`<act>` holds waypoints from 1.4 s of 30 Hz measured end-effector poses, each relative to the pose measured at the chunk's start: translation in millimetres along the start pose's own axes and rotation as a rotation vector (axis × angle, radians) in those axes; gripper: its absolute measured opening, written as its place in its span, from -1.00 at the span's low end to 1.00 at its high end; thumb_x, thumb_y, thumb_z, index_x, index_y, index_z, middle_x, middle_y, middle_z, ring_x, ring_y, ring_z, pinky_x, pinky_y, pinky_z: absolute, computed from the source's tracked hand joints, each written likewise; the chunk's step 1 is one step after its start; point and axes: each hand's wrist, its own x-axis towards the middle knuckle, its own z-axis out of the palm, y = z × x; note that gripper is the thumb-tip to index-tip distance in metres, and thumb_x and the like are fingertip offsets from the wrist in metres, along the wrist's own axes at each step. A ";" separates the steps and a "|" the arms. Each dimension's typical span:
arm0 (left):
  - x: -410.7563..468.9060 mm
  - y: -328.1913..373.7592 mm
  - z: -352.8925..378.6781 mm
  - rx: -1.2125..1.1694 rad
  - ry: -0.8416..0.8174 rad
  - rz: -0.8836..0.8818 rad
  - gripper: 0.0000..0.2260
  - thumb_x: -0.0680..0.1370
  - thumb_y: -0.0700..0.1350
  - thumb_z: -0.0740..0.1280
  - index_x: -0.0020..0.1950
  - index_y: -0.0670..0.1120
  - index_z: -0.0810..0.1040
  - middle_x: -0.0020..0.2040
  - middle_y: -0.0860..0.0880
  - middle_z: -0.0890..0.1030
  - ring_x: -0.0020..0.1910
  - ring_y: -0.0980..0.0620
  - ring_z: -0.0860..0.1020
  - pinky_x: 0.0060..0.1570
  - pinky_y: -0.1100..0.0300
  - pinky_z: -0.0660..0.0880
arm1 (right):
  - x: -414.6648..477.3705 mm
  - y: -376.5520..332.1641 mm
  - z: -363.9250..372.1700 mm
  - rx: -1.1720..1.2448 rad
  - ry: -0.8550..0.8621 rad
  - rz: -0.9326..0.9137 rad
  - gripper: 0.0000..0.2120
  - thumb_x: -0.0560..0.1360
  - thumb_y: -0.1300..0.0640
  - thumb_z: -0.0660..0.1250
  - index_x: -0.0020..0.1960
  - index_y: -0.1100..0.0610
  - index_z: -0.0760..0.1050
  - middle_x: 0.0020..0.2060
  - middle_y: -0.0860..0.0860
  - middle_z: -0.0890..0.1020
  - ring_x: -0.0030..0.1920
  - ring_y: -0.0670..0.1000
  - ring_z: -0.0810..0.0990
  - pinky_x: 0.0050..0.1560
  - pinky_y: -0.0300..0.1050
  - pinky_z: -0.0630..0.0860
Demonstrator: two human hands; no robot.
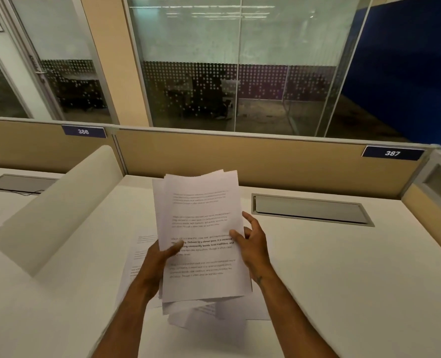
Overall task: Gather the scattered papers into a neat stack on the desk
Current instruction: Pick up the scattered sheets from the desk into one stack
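Both hands hold a sheaf of printed papers above a white office surface, the pages lifted and tilted toward the camera. At the sheaf's lower left edge the left hand grips the pages, its thumb pressed across the front sheet over a line of bold type. On the opposite edge the right hand pinches the sheaf with its thumb on the front, while its fingers spread loosely behind and beside the paper. The sheets are unevenly aligned, their top and bottom edges fanned out of square. More loose sheets lie flat on the surface beneath the lifted bundle, showing to the left of the left forearm and below the sheaf's lower edge. A curved white divider stands to the left, and a grey cable hatch is set into the surface to the right. Along the back runs a tan partition carrying number plates reading 386 and 387, with glass walls behind.
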 end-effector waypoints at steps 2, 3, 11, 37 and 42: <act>-0.2 -4.7 -4.3 0.067 0.050 -0.001 -0.66 0.51 -0.18 0.47 0.28 -0.12 0.58 0.16 -0.25 0.71 0.03 -0.29 0.73 -0.01 -0.26 0.67 | 3.7 1.2 -4.0 -0.025 -0.019 -0.003 -0.54 0.56 0.05 0.38 0.40 -0.14 0.34 0.08 -0.07 0.68 -0.11 -0.05 0.74 -0.32 -0.31 0.63; -2.0 -5.8 -7.1 0.064 0.065 -0.004 -0.67 0.51 -0.21 0.46 0.27 -0.14 0.58 0.15 -0.26 0.72 0.02 -0.29 0.73 -0.05 -0.21 0.68 | 5.9 3.6 -8.7 -0.023 -0.020 0.009 -0.57 0.56 0.02 0.38 0.39 -0.10 0.38 0.08 -0.05 0.69 -0.12 -0.07 0.74 -0.30 -0.31 0.62; -21.1 -5.9 -43.6 0.026 0.179 0.003 -0.66 0.50 -0.21 0.45 0.27 -0.18 0.58 0.09 -0.25 0.74 0.00 -0.33 0.72 -0.15 -0.15 0.70 | -21.3 111.8 -74.5 -0.968 0.184 0.595 -0.35 0.47 -0.21 0.39 0.39 0.15 0.35 0.34 0.18 0.41 0.33 0.21 0.41 0.26 0.12 0.47; -35.2 14.2 -152.7 -0.012 0.161 0.005 -0.67 0.48 -0.22 0.44 0.24 -0.14 0.60 0.09 -0.22 0.75 -0.01 -0.28 0.73 -0.18 -0.11 0.71 | -56.8 34.6 6.3 -1.373 0.297 -0.075 -0.68 0.60 0.20 0.18 0.32 0.07 0.47 0.21 0.09 0.53 0.13 0.11 0.58 0.02 -0.05 0.58; -44.4 11.1 -168.3 -0.004 0.168 -0.003 -0.64 0.43 -0.19 0.46 0.23 -0.11 0.61 0.09 -0.22 0.75 -0.01 -0.29 0.73 -0.16 -0.14 0.71 | -66.4 95.4 66.7 -1.377 0.040 0.060 -0.68 0.59 0.27 0.11 0.28 0.16 0.49 0.37 0.12 0.43 0.25 0.10 0.51 0.14 -0.08 0.52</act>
